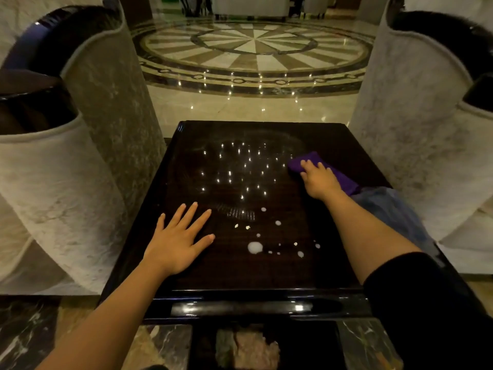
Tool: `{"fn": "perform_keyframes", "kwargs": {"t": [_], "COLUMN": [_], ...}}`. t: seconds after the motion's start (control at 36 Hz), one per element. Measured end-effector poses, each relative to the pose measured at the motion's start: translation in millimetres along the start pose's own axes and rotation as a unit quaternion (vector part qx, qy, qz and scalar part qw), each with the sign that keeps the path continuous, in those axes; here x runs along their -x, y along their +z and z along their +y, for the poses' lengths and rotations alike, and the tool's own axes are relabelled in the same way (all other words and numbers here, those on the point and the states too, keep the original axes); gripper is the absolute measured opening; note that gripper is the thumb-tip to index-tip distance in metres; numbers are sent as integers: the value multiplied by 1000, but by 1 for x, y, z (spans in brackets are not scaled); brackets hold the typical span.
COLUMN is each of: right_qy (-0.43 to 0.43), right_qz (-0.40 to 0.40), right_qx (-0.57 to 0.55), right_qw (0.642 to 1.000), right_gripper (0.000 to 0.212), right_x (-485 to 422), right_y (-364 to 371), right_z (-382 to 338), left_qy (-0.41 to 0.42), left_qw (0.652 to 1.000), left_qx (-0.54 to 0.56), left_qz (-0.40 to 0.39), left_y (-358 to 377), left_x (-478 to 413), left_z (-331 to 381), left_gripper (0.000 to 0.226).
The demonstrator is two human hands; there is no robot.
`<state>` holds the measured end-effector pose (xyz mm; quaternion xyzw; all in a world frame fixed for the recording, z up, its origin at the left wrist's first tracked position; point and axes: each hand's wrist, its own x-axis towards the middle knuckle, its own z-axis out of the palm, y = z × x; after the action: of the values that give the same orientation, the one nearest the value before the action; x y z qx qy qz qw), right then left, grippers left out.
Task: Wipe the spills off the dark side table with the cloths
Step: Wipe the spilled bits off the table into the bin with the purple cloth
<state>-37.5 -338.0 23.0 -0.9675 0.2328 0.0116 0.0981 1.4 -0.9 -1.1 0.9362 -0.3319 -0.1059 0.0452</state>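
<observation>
The left hand (177, 241) lies flat, fingers spread, near-left on the bench (240, 276). The right hand (318, 180) presses flat on the purple cloth (306, 161), far right. White spills (255, 247) dot the near middle. A bluish cloth (386, 206) is partly hidden behind that forearm.

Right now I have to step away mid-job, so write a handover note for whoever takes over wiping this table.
Left hand lies flat, fingers spread, on the dark side table, near left.
Right hand presses the purple cloth at the far right.
A blue-grey cloth lies at the right edge.
Done: no drops show on the far half.
Left: white spills near the front right.
</observation>
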Motion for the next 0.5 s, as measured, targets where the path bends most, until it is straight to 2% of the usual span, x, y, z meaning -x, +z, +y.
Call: {"fn": "perform_keyframes", "kwargs": {"t": [0.31,0.5], "right_qy": [-124,-191], "right_qz": [-32,-56], "right_qx": [-6,-45], "right_qw": [992,979], "right_gripper": [46,44], "right_x": [45,89], "right_y": [23,26], "right_z": [-71,-91], "left_qy": [3,3], "left_qw": [1000,1000], "left_qx": [1,-1], "left_qz": [-10,-8], "left_y": [-1,2], "left_x": [1,1], "left_z": [2,1], "left_gripper": [62,61]}}
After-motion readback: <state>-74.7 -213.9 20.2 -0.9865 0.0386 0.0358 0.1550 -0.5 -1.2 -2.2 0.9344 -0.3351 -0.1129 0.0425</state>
